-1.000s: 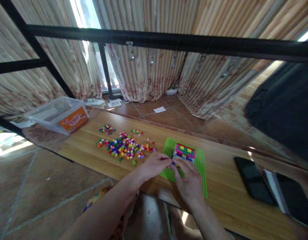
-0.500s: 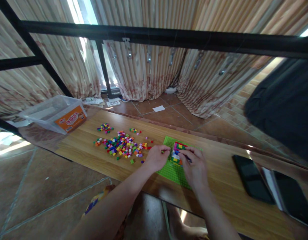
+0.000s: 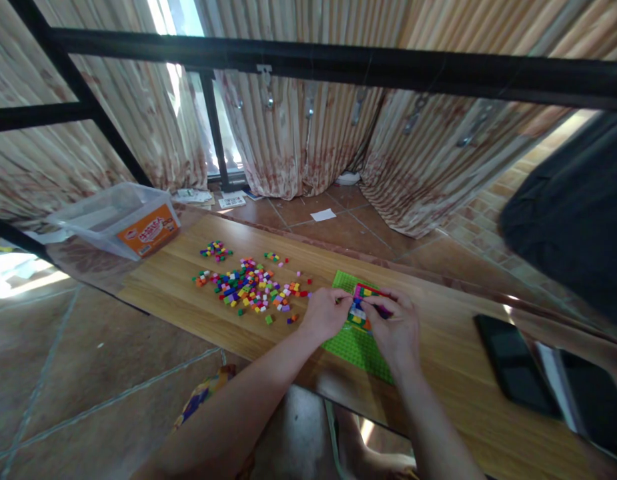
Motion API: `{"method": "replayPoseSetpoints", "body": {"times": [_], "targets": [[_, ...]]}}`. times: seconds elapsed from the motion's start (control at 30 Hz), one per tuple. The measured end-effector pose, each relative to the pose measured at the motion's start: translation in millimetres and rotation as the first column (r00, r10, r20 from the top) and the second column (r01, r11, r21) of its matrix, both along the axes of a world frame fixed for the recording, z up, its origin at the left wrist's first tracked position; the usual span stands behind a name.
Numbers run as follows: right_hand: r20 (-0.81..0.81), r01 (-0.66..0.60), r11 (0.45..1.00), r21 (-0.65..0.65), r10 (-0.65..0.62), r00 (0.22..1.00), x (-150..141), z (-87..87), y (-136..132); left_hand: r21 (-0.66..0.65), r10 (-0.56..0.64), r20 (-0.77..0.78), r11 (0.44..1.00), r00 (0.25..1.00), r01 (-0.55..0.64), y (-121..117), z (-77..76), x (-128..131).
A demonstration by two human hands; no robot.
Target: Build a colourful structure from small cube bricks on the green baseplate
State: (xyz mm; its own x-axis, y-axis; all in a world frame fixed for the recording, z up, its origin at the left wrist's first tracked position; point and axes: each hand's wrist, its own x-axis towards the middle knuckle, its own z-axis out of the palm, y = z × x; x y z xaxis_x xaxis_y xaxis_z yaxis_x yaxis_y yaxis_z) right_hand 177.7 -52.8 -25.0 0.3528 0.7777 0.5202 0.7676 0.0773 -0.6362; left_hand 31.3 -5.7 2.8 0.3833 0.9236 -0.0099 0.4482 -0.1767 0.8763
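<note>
A green studded baseplate (image 3: 361, 353) lies on the wooden table, bearing a small build of colourful toy bricks (image 3: 357, 319) in red, pink, blue, white, yellow and green. My left hand (image 3: 327, 313) is at the build's left side, thumb and finger pinched together; what they hold, if anything, is too small to make out. My right hand (image 3: 397, 327) covers the build's right part, its fingers closed in a pinch over the bricks near a blue one. What lies between these fingertips is hidden. Left of the baseplate spreads a pile of loose bricks (image 3: 253, 287).
A clear plastic box (image 3: 113, 217) with an orange label stands at the table's left end. Two dark phone-like devices (image 3: 515, 363) lie at the right, a white edge between them. A black metal bar (image 3: 308, 60) crosses in front of the curtains (image 3: 293, 140).
My left hand has moved right, its fingertips now up against the brick build. My right hand stays over the build. The whole view has shifted slightly.
</note>
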Motion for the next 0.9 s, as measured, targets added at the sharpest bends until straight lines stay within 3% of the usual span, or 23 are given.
{"method": "replayPoseSetpoints", "body": {"times": [0.37,0.67,0.9], "targets": [[0.136,-0.017,0.999,0.030,0.012,0.991,4,-1.9,0,-0.042,0.129,-0.068,0.990,0.989,-0.132,-4,4.2,10],[0.275,-0.074,0.994,0.076,0.050,0.960,9,-6.4,-1,-0.142,0.210,-0.034,0.967,0.977,-0.213,-4,-3.0,16],[0.274,-0.090,0.995,0.048,0.073,0.959,15,-13.1,0,-0.130,0.184,0.003,0.975,0.983,-0.182,-8,-8.8,15]]}}
